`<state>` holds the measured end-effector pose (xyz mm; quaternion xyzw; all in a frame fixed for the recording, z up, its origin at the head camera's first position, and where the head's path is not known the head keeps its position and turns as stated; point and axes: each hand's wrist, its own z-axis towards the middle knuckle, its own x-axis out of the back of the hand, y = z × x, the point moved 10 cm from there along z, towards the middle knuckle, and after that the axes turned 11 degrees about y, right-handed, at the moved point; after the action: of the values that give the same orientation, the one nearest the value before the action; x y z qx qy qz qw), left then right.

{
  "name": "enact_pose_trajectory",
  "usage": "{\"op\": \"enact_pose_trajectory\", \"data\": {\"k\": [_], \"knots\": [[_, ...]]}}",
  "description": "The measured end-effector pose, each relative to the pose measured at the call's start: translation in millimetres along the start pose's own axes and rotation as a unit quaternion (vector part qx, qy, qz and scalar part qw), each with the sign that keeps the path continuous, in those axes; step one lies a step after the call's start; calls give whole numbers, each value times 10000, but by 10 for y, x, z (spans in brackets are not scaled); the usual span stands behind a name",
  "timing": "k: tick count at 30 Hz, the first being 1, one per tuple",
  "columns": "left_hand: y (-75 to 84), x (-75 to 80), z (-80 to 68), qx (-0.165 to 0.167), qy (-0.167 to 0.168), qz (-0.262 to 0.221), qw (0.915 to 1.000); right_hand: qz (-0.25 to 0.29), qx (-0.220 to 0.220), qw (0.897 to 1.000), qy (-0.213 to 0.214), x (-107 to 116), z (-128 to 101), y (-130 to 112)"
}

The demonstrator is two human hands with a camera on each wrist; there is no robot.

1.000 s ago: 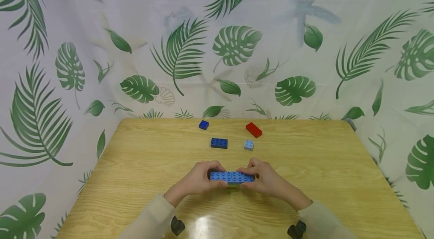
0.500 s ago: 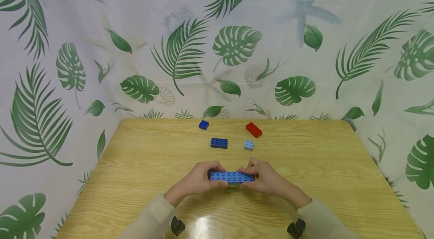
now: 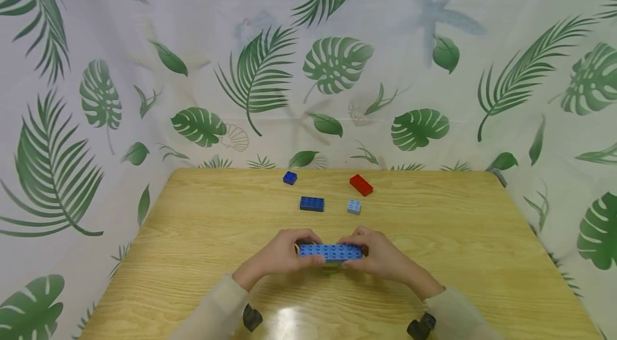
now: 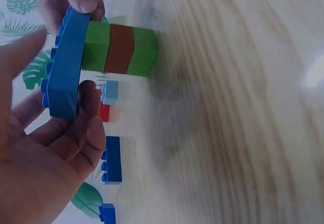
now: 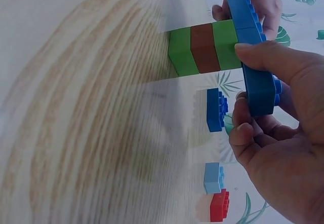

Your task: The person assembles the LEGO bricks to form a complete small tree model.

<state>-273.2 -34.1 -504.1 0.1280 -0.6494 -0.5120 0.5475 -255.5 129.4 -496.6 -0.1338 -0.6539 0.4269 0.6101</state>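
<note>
Two blue toy bricks [image 3: 330,252] lie end to end as a long bar atop a short tower; their seam shows in the right wrist view. Below them the tower has a green brick [image 5: 225,45], a brown brick [image 4: 119,49] and another green brick [image 4: 143,51] at the table. My left hand [image 3: 284,254] grips the bar's left end, thumb in front and fingers behind. At the other end my right hand [image 3: 378,254] holds the bar the same way, its thumb [image 5: 268,57] pressing near the joint with the green brick.
Behind the hands on the wooden table [image 3: 217,222] lie a dark blue brick [image 3: 311,204], a small light blue brick [image 3: 354,206], a red brick [image 3: 361,185] and a small blue brick [image 3: 290,178]. A leaf-patterned cloth [image 3: 275,142] hangs along the table's back and sides.
Both hands stay almost still on the blue bar. The seam between its two bricks, plain in the earlier head frames, is hard to see now.
</note>
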Motion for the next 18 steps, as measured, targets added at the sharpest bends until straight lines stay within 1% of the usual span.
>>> {"op": "enact_pose_trajectory", "data": {"k": [2, 4, 7, 10, 12, 15, 18], "knots": [[-31, 59, 41, -9, 101, -81, 9999, 2, 21, 10000, 17, -6, 8, -4], [-77, 145, 101, 21, 324, -174, 9993, 27, 53, 10000, 29, -4, 11, -7], [-185, 292, 213, 135, 817, -188, 9964, 30, 15, 10000, 36, 2, 11, 2], [-335, 407, 317, 383, 1297, -151, 9907, 13, 3, 10000, 36, 5, 11, 18], [-447, 449, 379, 605, 1555, -137, 9859, 6, 2, 10000, 35, -1, 10, 31], [-600, 477, 464, 894, 1847, -89, 9787, -2, -5, 10000, 33, -17, 13, 51], [-720, 475, 542, 1115, 2013, -52, 9731, -48, -39, 10000, 31, -29, 23, 68]]}}
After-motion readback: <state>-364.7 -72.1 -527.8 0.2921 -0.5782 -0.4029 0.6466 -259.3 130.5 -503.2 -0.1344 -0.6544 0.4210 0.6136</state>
